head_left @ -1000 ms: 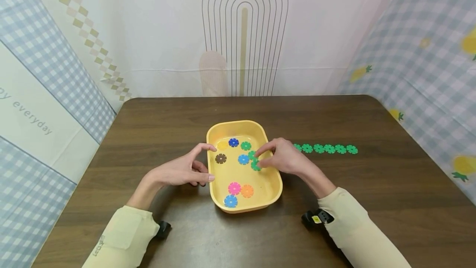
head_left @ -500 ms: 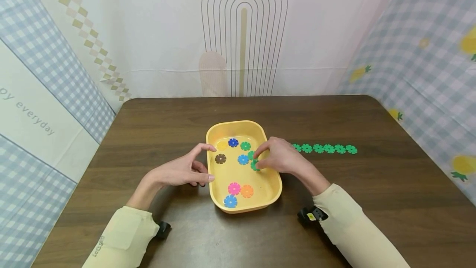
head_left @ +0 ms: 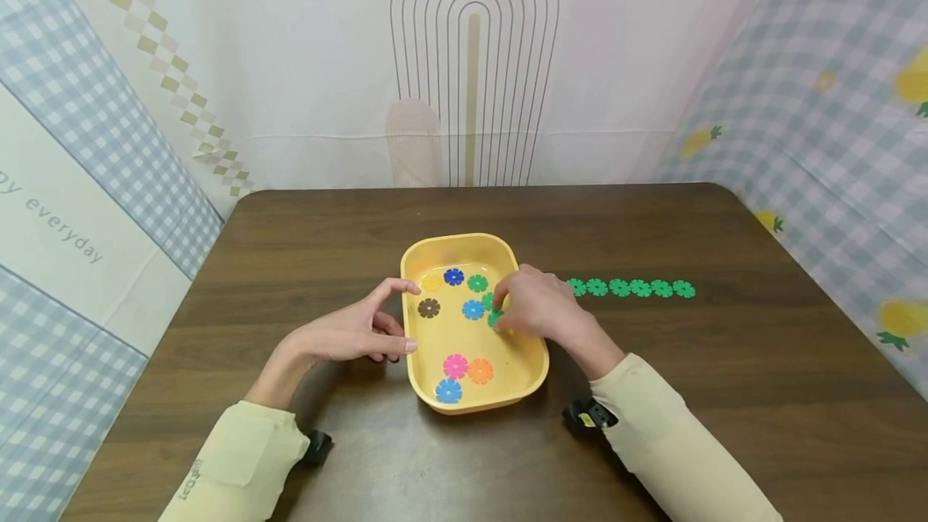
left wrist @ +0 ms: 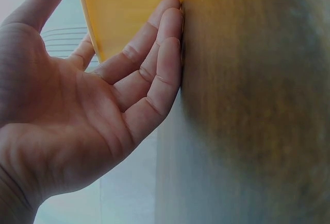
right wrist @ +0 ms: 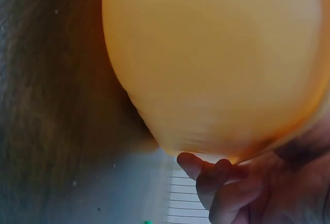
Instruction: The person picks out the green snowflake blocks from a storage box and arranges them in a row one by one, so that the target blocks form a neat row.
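A yellow plastic tray [head_left: 464,407] stands on the table with several notched flower-shaped discs inside. My left hand [head_left: 351,331] holds its left side, thumb and index finger at the rim. In the left wrist view, the other fingers of my left hand [left wrist: 103,95] lie along the outside of the wall. My right hand [head_left: 540,304] reaches over the right rim, thumb and index finger around a green disc [head_left: 495,319]. Another green disc [head_left: 488,301] is partly hidden behind the index finger. In the right wrist view, the tray wall [right wrist: 206,54] hides the fingertips.
A row of several green discs [head_left: 629,287] lies on the brown table [head_left: 326,232], right of the tray. Inside the tray are a green disc [head_left: 477,283], blue, brown, yellow, pink and orange ones. A patterned cloth [head_left: 312,63] hangs behind the table.
My right hand and forearm have shifted left and further into the tray, and the fingers cover more of the green discs. My left hand and the tray look the same.
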`<state>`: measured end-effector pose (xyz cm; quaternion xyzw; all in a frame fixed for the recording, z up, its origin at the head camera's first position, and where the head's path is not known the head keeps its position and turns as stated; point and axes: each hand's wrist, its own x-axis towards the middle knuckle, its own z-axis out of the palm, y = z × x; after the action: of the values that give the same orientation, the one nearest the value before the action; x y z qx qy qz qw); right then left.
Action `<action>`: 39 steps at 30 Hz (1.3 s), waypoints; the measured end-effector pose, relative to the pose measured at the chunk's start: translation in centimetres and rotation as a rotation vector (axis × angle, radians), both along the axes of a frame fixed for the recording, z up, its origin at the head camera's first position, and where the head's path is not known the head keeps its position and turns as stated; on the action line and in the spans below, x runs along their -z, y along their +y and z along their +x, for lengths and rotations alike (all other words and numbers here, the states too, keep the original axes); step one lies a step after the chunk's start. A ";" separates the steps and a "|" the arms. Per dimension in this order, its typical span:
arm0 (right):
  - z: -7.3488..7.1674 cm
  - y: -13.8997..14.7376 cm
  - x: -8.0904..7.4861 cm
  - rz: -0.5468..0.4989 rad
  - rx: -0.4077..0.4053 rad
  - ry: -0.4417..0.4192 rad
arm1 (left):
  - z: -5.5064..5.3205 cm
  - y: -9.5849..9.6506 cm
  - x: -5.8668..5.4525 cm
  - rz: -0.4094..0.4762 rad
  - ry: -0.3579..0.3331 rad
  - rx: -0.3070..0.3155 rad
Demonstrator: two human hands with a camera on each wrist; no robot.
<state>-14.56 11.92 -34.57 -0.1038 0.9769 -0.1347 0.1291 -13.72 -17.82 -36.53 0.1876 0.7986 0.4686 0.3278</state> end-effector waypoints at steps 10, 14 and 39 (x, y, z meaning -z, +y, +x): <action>-0.2 -0.3 0.4 0.055 -0.010 0.025 | 0.0 0.1 -0.1 0.003 0.005 -0.003; -0.2 -0.3 0.4 0.052 -0.001 0.014 | -0.1 0.1 -0.1 0.003 0.008 0.001; -0.3 0.2 -0.2 -0.054 -0.011 -0.052 | 0.0 0.1 0.1 0.010 0.012 0.002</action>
<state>-14.91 12.09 -34.39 -0.1090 0.9687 -0.1630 0.1523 -13.76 -17.71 -36.61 0.1930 0.7978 0.4712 0.3227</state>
